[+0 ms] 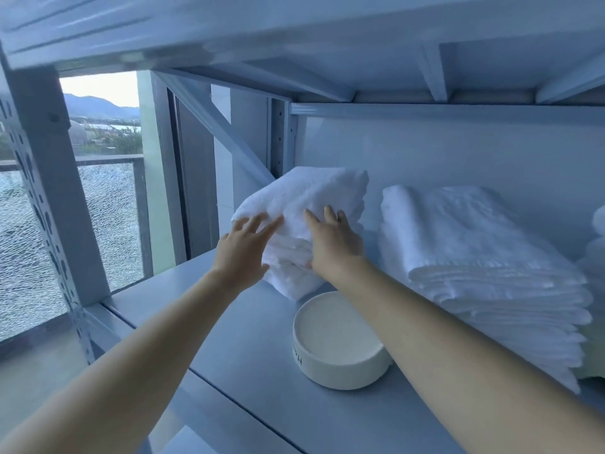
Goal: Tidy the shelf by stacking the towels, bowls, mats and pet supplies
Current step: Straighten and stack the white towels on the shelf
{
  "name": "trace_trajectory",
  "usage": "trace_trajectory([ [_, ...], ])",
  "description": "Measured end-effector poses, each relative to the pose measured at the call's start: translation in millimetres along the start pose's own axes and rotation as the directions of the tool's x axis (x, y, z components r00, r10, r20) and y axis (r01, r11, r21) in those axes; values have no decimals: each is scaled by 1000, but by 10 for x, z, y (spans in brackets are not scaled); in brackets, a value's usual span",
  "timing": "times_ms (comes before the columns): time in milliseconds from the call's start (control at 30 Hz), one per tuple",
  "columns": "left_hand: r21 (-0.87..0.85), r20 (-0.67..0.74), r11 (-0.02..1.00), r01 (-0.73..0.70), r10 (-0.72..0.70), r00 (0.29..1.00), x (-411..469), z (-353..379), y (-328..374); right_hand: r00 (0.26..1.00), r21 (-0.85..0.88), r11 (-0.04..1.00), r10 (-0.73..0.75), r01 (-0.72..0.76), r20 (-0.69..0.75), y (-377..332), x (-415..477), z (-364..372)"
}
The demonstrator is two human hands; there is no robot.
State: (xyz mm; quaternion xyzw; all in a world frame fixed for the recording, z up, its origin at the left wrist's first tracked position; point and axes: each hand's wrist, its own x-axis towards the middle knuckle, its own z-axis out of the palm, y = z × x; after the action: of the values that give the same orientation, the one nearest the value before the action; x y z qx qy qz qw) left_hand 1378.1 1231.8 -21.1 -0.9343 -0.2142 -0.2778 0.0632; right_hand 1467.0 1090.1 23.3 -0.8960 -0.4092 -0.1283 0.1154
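A folded white towel (314,194) lies on top of a small pile of white towels (291,273) at the back left of the grey shelf board (248,348). My left hand (242,253) rests flat against the pile's front left side, fingers spread. My right hand (334,244) presses on the top towel's front right edge, fingers extended over it. A cream pet bowl (337,345) with dark lettering stands on the shelf just in front of the pile, under my right forearm. A taller stack of folded white towels (484,273) fills the right side.
The upper shelf board (360,54) hangs close above. A perforated upright post (49,191) and a diagonal brace (212,126) frame the left end. More white fabric (597,250) shows at the far right edge. A balcony railing (108,162) lies beyond the shelf.
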Motion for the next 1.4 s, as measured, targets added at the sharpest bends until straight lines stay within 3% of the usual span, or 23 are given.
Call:
trace_trajectory([
  [233,-153,-45,988,4,-11,999,10,-384,306,986,-65,996,-70,61,-149,79,-191,-435],
  [467,-296,-124,932,-208,178,976,-4,-667,970,954,-18,985,-169,170,-249,749,-654,-900],
  [667,-368,-125,861,-352,329,936,-161,-827,1707,960,79,985,-133,156,-246,1466,-1159,-957],
  [833,-381,-80,831,-404,406,911,-297,-817,2077,971,89,987,-110,132,-214,1752,-1460,-930],
  [1100,-260,51,877,-405,431,901,-420,-648,2148,976,49,981,-180,187,-119,2000,-1677,-840],
  [1400,-294,-2,875,-385,402,916,-286,-518,2150,968,-63,985,-170,161,-183,2092,-1658,-594],
])
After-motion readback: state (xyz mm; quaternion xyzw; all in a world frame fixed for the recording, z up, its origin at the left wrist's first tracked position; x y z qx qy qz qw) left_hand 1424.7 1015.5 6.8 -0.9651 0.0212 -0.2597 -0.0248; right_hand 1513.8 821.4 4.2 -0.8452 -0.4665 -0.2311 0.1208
